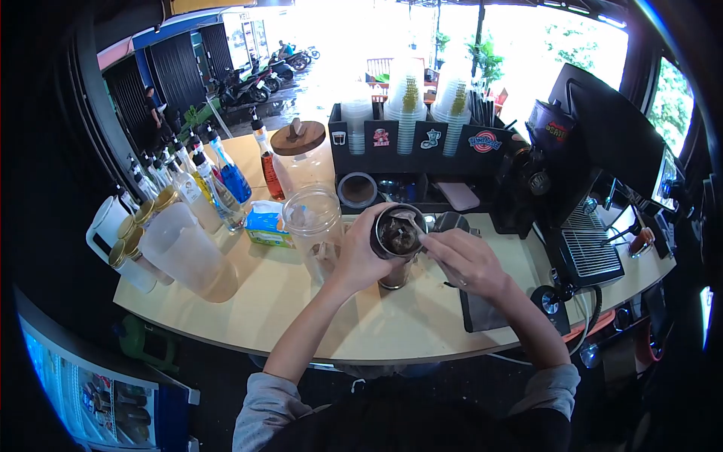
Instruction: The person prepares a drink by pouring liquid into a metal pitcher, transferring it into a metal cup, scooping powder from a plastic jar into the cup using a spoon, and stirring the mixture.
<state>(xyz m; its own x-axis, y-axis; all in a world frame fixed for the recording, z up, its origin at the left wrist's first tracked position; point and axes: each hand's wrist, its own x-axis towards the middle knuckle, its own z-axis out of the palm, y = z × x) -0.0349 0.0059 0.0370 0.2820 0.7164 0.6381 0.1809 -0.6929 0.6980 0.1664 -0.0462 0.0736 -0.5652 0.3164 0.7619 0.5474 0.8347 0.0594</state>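
Observation:
My left hand (360,258) is wrapped around a metal cup (379,235), tilted so its mouth faces me. Dark contents show inside it, though I cannot tell what they are. Between the fingers of my right hand (468,262) is a spoon (407,217), its bowl end inside the cup. Beneath the cup, part of a shiny metal container (393,280) stands on the counter. An open clear jar (310,215) with a little something at its bottom is just left of my left hand. A dark mat (482,310) lies below my right hand.
Syrup bottles (230,172), a frosted pitcher (184,252) and a tissue pack (269,224) crowd the left. A wooden-lidded jar (301,162) and a black cup rack (407,143) stand behind. An espresso machine (591,245) occupies the right; the counter's front edge (301,354) is near me.

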